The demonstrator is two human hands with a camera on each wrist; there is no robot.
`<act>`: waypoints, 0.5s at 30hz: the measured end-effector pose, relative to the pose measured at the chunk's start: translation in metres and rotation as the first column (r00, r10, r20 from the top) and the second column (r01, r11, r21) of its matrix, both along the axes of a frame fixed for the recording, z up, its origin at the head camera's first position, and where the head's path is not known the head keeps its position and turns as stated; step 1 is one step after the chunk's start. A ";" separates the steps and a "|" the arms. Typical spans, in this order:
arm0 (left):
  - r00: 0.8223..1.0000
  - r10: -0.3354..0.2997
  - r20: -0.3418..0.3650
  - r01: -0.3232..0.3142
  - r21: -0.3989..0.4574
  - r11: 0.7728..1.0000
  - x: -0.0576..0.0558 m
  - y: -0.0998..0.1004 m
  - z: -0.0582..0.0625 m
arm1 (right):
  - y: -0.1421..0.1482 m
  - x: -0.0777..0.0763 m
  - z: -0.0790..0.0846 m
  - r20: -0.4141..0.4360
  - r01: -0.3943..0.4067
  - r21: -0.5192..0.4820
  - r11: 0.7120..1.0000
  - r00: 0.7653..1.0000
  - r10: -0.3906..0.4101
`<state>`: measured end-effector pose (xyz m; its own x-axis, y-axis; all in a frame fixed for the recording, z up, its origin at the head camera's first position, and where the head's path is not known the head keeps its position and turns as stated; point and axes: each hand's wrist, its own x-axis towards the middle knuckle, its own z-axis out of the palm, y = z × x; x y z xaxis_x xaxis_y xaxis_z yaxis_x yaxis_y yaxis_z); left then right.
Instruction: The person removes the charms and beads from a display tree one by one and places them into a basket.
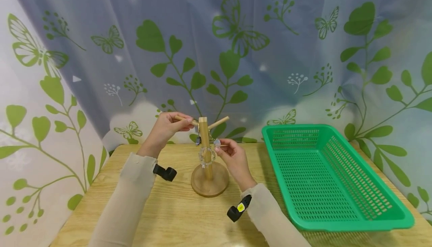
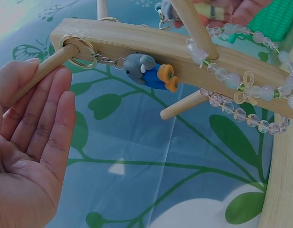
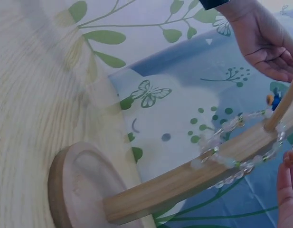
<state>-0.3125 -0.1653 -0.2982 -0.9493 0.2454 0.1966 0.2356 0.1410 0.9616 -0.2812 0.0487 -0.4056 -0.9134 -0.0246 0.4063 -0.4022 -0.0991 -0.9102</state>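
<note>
A wooden peg stand (image 1: 204, 136) with a round base (image 1: 216, 187) stands upright between the hands. My left hand (image 1: 167, 128) pinches an upper peg (image 2: 46, 71) between thumb and fingers. On that peg hangs a keychain with a grey elephant figure (image 2: 141, 66) in blue and orange, its ring near the post. To the right of the post, my right hand (image 1: 235, 158) holds a small grey charm (image 1: 217, 142) of a hanging keychain at its fingertips. A beaded bracelet (image 2: 260, 92) and a clear pinkish one (image 2: 239, 115) hang from a lower peg.
A green slotted plastic basket (image 1: 293, 202) stands on the wooden table (image 1: 168, 217) to the right. Behind the table hangs a curtain (image 1: 202, 21) printed with leaves and butterflies. Another upper peg (image 1: 221, 121) points to the right.
</note>
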 end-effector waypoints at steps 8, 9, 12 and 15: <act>0.999 0.016 0.034 -0.015 -0.021 1.000 0.000 -0.001 0.001 | 0.002 0.003 0.007 -0.031 0.010 -0.054 0.998 0.999 -0.011; 0.999 0.015 0.035 -0.014 -0.015 1.000 -0.001 -0.001 0.001 | 0.002 0.003 0.007 -0.031 0.016 -0.049 0.999 0.999 -0.017; 0.999 0.011 0.036 -0.010 -0.006 1.000 -0.001 -0.001 -0.001 | 0.004 0.004 0.010 -0.021 0.027 -0.044 0.999 0.999 -0.028; 0.999 0.011 0.041 -0.011 0.003 1.000 -0.001 -0.001 0.000 | 0.004 0.005 0.013 -0.027 0.034 -0.049 0.998 0.999 -0.035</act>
<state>-0.3132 -0.1666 -0.2979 -0.9592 0.2343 0.1581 0.1943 0.1404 0.9708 -0.2760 0.0526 -0.3925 -0.9016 0.0270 0.4318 -0.4315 -0.1287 -0.8929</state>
